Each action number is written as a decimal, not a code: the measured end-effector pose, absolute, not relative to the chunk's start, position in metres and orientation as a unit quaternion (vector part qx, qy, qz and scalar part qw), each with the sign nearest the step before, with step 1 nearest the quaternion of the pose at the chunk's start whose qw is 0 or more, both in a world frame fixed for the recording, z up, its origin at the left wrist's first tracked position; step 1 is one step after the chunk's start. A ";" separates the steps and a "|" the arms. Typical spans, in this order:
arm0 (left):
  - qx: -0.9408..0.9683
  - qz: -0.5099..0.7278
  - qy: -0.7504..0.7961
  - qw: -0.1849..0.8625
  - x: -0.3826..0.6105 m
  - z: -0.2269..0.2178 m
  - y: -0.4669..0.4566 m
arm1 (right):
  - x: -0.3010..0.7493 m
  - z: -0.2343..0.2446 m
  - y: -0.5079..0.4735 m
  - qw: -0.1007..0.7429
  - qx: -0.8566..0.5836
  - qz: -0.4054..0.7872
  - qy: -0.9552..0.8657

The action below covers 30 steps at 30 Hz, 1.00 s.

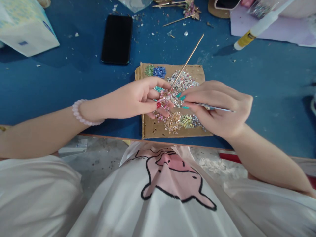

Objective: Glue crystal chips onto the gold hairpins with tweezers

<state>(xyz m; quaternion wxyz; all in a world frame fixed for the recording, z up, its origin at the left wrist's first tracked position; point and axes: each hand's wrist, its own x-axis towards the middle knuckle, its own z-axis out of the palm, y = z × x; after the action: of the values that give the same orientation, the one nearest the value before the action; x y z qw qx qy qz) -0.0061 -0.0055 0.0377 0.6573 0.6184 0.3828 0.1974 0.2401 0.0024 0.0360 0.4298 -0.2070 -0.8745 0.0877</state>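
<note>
My left hand (142, 98), with a pale pink bead bracelet (80, 113) at its wrist, grips a hairpin by its pink jewelled flower head (166, 98). The hairpin's long gold stick (189, 57) points up and to the right. Close beside the flower, my right hand (221, 105) is closed on slim silver tweezers (214, 107); their tips are hidden by the fingers. Beneath both hands lies a cardboard sheet (153, 131) bearing small piles of rhinestones: silver ones (184, 80), blue ones (159, 71), green ones (149, 70), champagne ones (173, 121) and yellow ones (187, 121).
On the blue table (81, 72) a black phone (117, 39) lies beyond the cardboard. A tissue box (27, 26) stands far left. A glue tube (247, 39) lies at the upper right by lilac paper (283, 31). More gold hairpins (177, 21) and scraps lie at the back.
</note>
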 end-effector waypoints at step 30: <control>0.689 0.174 0.369 0.598 -0.011 0.040 -0.002 | 0.246 0.039 0.004 0.406 -0.196 0.066 -0.890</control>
<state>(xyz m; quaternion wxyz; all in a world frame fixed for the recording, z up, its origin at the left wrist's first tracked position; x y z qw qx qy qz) -0.0107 -0.0017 0.0397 0.5981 0.6895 0.3694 0.1744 0.2462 0.0037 0.0387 0.4065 -0.1955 -0.8901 0.0657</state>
